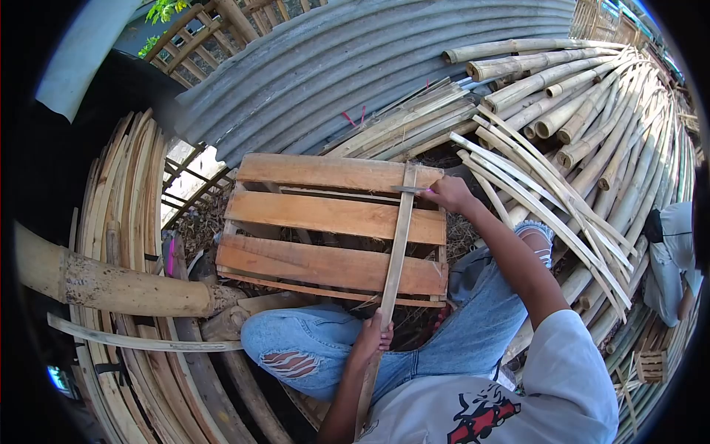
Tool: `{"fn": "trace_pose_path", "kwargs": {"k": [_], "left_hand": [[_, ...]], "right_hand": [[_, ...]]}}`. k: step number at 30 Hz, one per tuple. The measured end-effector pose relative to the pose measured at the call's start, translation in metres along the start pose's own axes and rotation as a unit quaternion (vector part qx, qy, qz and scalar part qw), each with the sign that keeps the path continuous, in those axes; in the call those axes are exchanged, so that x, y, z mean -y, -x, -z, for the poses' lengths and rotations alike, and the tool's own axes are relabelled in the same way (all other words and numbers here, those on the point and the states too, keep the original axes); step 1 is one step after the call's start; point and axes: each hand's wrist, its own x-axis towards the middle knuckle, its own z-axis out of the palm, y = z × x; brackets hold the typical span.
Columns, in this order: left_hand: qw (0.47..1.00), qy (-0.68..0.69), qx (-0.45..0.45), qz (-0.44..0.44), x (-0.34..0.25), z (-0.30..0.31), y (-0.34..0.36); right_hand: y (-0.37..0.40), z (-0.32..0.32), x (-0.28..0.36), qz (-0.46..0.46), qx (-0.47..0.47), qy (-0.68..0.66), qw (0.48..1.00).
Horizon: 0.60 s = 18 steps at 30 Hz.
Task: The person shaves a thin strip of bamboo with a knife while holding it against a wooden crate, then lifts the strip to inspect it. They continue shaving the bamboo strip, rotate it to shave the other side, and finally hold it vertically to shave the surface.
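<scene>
The wooden strip (397, 251) lies lengthwise over the right part of the slatted crate (318, 255), its far end resting near the back slat and its near end running down toward the lap. I see the left hand (372, 339) closed around it just short of the crate's front edge. The right hand (450, 194) grips a small knife (407, 189), whose blade lies across the strip near the far end; the exact edge angle is too small for me to judge.

For good blade work here, I'd want the strip pressed flat on the slats, the left hand firm and well apart from the edge, and the blade at a shallow, even angle. A gap between slats could let the strip flex, so I'd favour working over solid wood.

The crate stands before the bent, jeans-clad legs (292, 340). Further out, pale strips (551, 203) and bamboo poles (547, 122) lie to the right, a corrugated sheet (333, 81) behind, and a thick bamboo pole (140, 285) to the left. Another person (669, 244) shows at the far right.
</scene>
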Motion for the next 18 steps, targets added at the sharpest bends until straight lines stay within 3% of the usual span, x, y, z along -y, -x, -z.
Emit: {"fn": "trace_pose_path", "kwargs": {"k": [2, 5, 6, 9, 10, 13, 14, 15, 18], "left_hand": [[1.000, 0.003, 0.013, 0.003, 0.000, 0.002, 0.005], [0.999, 0.027, 0.017, 0.011, -0.004, -0.007, -0.001], [0.999, 0.028, 0.016, 0.011, -0.004, -0.005, -0.002], [0.998, 0.052, 0.044, 0.014, -0.002, -0.007, -0.002], [0.998, 0.047, 0.033, 0.017, -0.007, -0.011, 0.000], [0.998, 0.047, 0.024, 0.019, -0.014, -0.008, -0.001], [0.998, 0.051, 0.030, 0.025, -0.012, -0.006, 0.000], [0.998, 0.051, 0.030, 0.030, -0.006, -0.005, 0.001], [0.999, 0.028, 0.027, 0.017, -0.008, -0.001, -0.003]], "right_hand": [[-0.003, -0.009, 0.001, -0.034, -0.069, 0.005, 0.997], [-0.012, -0.011, -0.006, -0.022, -0.101, 0.039, 0.994], [-0.012, -0.010, 0.001, -0.009, -0.066, -0.038, 0.997], [-0.009, 0.004, 0.000, -0.082, -0.082, 0.008, 0.993], [-0.011, 0.006, -0.004, -0.069, -0.078, 0.054, 0.993], [-0.008, -0.006, 0.013, 0.000, -0.110, 0.006, 0.994], [-0.008, -0.006, 0.014, -0.014, -0.087, 0.018, 0.996], [-0.008, 0.007, 0.008, -0.118, -0.058, -0.009, 0.991], [-0.013, -0.002, 0.012, -0.094, -0.074, -0.003, 0.993]]}}
